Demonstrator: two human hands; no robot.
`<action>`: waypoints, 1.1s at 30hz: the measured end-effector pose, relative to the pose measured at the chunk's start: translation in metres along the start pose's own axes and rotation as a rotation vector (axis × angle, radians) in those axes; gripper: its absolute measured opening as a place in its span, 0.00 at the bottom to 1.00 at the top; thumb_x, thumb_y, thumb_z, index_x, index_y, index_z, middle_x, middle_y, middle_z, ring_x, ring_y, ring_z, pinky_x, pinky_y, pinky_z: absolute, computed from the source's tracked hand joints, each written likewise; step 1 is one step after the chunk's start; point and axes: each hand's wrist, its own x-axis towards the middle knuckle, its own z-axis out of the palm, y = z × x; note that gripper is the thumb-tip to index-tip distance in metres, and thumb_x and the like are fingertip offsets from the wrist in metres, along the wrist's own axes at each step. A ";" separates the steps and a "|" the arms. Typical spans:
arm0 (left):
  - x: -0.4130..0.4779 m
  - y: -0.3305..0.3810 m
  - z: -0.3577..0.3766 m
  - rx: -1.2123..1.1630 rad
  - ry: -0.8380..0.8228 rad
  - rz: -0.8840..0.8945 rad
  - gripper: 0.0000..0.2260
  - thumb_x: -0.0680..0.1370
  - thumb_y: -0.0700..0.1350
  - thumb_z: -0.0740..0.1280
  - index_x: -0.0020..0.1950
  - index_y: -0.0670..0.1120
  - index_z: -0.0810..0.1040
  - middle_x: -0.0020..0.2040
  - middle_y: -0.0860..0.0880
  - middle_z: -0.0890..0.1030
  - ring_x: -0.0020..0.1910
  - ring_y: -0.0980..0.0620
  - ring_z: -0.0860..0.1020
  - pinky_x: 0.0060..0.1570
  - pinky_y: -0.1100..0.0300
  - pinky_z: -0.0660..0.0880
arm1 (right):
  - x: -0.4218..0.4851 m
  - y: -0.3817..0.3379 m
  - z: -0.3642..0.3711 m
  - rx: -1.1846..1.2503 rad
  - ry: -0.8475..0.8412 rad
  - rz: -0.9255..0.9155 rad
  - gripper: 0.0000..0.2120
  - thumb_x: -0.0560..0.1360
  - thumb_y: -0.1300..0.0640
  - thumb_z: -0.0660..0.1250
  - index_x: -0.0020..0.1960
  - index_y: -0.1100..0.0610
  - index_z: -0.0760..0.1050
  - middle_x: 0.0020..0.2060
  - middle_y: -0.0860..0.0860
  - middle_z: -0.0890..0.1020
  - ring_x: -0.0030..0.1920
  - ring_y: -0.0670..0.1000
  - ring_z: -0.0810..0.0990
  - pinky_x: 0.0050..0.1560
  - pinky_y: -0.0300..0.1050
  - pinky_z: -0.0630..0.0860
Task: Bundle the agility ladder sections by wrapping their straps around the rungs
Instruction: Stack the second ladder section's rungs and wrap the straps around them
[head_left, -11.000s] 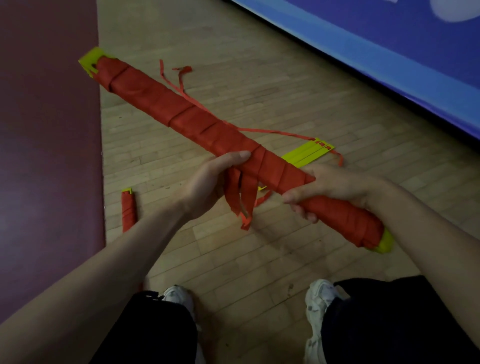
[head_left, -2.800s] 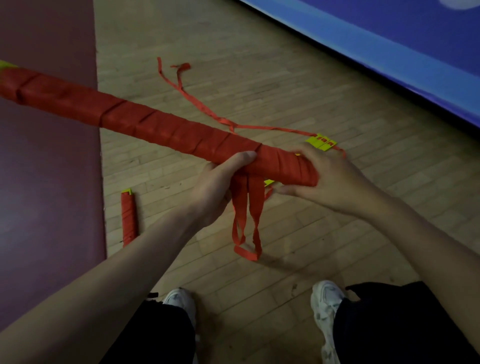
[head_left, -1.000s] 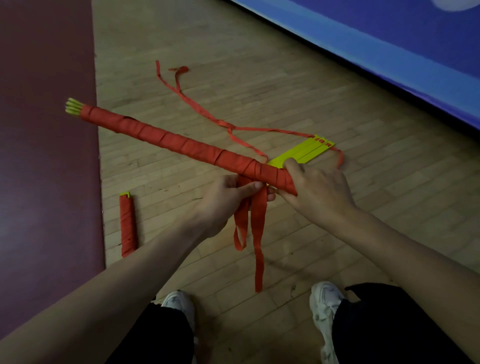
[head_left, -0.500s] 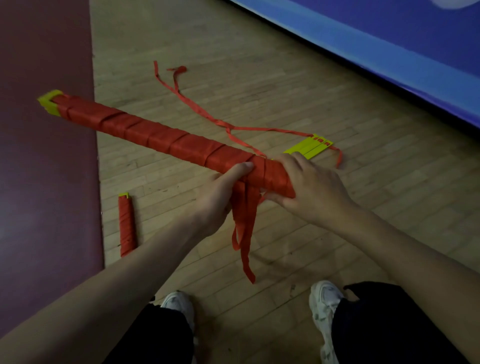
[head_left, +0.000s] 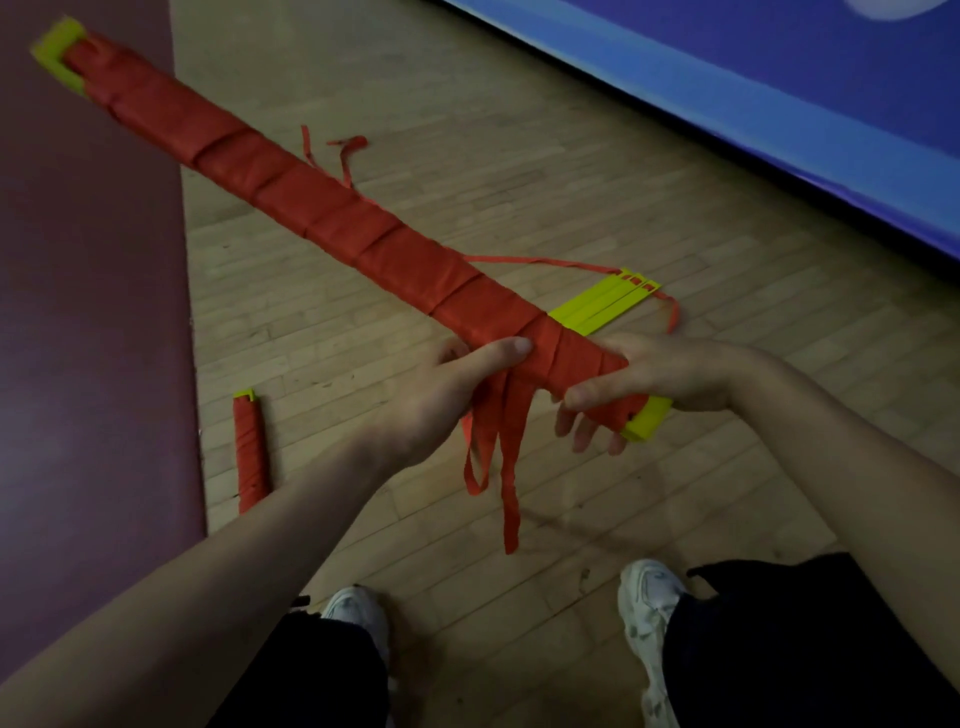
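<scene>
While loose strap ends (head_left: 500, 457) dangle, the left hand (head_left: 441, 400) and right hand (head_left: 662, 376) each grip the red-wrapped ladder bundle (head_left: 322, 208).

No text, label, brand or number can be read anywhere.

Red-wrapped rung bundle (head_left: 332, 218), strap ends (head_left: 501, 441) dangling

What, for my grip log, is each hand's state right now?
Left hand: curled round the long bundle of yellow plastic rungs wrapped in red fabric strap.
Right hand: curled round that bundle near its yellow end.
</scene>
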 end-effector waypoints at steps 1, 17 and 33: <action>0.000 0.002 -0.002 0.017 -0.012 0.012 0.13 0.75 0.48 0.67 0.45 0.37 0.82 0.46 0.38 0.81 0.47 0.38 0.78 0.50 0.47 0.72 | 0.000 0.000 0.002 0.034 -0.023 0.006 0.14 0.67 0.55 0.74 0.49 0.59 0.75 0.41 0.59 0.83 0.40 0.59 0.84 0.35 0.50 0.80; 0.001 0.007 -0.012 0.000 -0.220 -0.117 0.10 0.74 0.42 0.65 0.52 0.38 0.80 0.46 0.44 0.85 0.46 0.51 0.84 0.47 0.60 0.80 | -0.001 -0.006 0.003 0.047 0.261 -0.288 0.07 0.61 0.59 0.75 0.37 0.55 0.78 0.27 0.53 0.78 0.24 0.49 0.75 0.23 0.38 0.71; 0.000 0.004 0.009 0.000 -0.058 -0.170 0.10 0.81 0.40 0.60 0.49 0.35 0.77 0.37 0.43 0.84 0.37 0.51 0.84 0.39 0.60 0.81 | 0.015 0.004 0.023 -0.854 0.835 -0.239 0.19 0.70 0.46 0.73 0.51 0.53 0.69 0.35 0.49 0.78 0.47 0.58 0.80 0.41 0.49 0.73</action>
